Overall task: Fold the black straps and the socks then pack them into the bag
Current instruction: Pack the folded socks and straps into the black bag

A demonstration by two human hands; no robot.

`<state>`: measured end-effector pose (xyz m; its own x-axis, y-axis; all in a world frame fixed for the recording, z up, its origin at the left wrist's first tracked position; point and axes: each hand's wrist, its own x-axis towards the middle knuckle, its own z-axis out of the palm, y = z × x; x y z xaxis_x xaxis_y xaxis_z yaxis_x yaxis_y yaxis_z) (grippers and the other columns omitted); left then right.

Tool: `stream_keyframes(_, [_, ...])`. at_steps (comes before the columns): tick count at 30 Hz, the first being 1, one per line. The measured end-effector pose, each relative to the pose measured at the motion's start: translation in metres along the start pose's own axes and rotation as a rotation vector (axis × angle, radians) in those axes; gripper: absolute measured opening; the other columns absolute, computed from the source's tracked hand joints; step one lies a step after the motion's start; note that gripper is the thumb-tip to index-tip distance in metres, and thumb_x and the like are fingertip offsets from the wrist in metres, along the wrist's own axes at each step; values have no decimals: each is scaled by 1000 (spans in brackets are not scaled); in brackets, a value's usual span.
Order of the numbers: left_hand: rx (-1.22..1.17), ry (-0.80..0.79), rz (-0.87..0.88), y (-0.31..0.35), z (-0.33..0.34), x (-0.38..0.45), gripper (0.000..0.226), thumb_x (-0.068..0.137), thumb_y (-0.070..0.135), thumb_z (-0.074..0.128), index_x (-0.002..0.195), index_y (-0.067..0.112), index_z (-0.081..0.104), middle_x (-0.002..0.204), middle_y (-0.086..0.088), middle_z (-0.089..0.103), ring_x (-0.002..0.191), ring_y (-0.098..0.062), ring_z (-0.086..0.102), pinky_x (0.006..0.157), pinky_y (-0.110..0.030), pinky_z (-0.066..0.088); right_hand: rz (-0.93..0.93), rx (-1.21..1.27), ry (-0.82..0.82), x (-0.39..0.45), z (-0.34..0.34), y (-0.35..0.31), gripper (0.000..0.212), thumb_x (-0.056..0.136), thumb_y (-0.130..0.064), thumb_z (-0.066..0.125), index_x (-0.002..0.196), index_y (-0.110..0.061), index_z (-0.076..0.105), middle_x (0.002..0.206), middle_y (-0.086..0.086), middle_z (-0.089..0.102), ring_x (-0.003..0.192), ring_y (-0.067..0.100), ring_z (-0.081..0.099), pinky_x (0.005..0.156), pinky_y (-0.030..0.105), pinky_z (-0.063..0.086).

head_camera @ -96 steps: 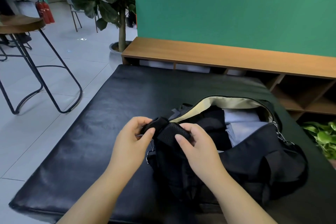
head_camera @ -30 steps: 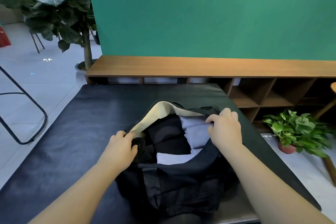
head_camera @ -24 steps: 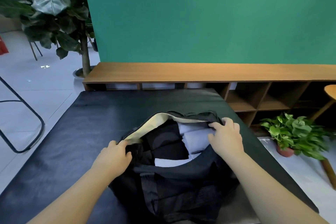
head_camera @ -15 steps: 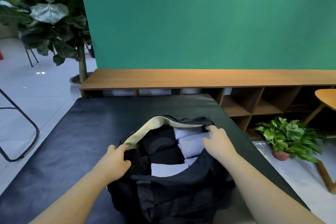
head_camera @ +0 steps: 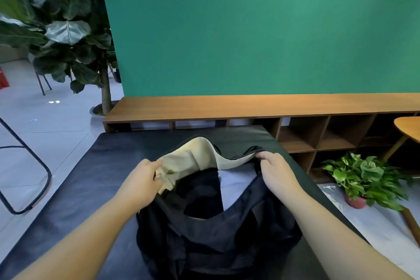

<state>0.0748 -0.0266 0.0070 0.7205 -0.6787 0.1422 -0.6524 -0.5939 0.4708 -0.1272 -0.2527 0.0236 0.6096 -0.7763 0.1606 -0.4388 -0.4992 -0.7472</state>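
Note:
A black bag (head_camera: 218, 234) stands on the black padded table (head_camera: 95, 177), its mouth partly open. Its top flap (head_camera: 200, 154), with a cream lining, is lifted over the opening. My left hand (head_camera: 143, 179) grips the flap's left end. My right hand (head_camera: 276, 171) pinches its right end at the bag's rim. Inside lie black folded items (head_camera: 200, 191) and pale folded cloth (head_camera: 234, 182). Which of them are the straps or the socks I cannot tell.
A low wooden shelf unit (head_camera: 250, 107) runs behind the table under a green wall. A potted plant (head_camera: 363, 177) and a round wooden table edge (head_camera: 409, 127) stand on the right. A large leafy plant (head_camera: 56, 29) and a black stool frame (head_camera: 27, 166) are on the left.
Both hands have drawn the cream-lined flap up and toward me over the opening, so less of the bag's contents shows. The view has tilted upward.

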Motion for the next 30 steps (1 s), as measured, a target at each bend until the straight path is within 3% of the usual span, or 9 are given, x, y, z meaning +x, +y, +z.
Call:
stream_keyframes(2, [8,50,5,0,-13,7,54,92,8,48,144,16,36,96,2,42,88,-14,49,70,-21,39,-11,-3,18,6,-3,-4,48,91,-5,30,123,-21,62,121,5,55,101,14,52,78,25,36])
stream_keyframes(4, [18,109,17,0,-24,15,54,92,6,47,144,15,37,99,-1,43,94,-19,48,78,-25,40,-24,-5,17,10,-5,-8,48,90,-7,31,125,-23,60,118,7,58,83,16,59,66,26,42])
stream_keyframes(7, [39,201,35,-2,-42,26,55,91,3,46,144,15,37,99,-3,43,101,-25,47,82,-29,39,-68,-29,51,9,-10,-16,42,91,-10,36,125,-22,59,102,9,58,56,14,47,49,23,31])
stream_keyframes(10, [97,308,18,-15,-63,28,53,88,-3,42,138,14,47,101,-5,45,104,-31,45,85,-32,38,-117,-81,134,5,-21,-18,37,90,-10,44,118,-24,64,91,7,51,49,13,43,46,23,29])
stream_keyframes(14, [188,316,18,-37,-70,24,49,83,-8,42,123,13,62,106,-10,51,106,-35,43,91,-41,40,-60,-172,97,5,-22,-12,34,89,-8,47,103,-28,72,87,11,63,32,9,33,38,21,29])
stream_keyframes(20, [207,237,-39,-61,-44,15,56,81,-4,41,128,21,57,120,2,51,105,-22,38,91,-38,42,-60,-180,4,1,-4,0,34,83,-2,51,96,-24,74,78,0,68,35,3,45,39,14,30])
stream_keyframes(23, [198,217,-34,-57,-35,9,59,84,-4,39,133,27,50,130,5,50,103,-18,31,93,-36,38,-102,-177,8,0,1,5,27,83,-5,56,82,-29,69,94,0,66,69,10,61,59,23,42])
stream_keyframes(26, [237,217,-14,-44,-29,3,64,84,-2,39,132,39,48,131,14,47,119,-17,30,94,-33,27,-139,-107,24,-7,7,8,22,86,-9,60,75,-27,53,95,0,55,80,17,55,62,21,39])
stream_keyframes(30, [226,255,60,-35,-19,-4,61,85,-1,40,122,46,55,124,18,50,120,-13,31,87,-28,17,-114,61,42,-13,14,10,23,87,-15,66,89,-23,43,95,-6,53,88,12,51,65,10,36])
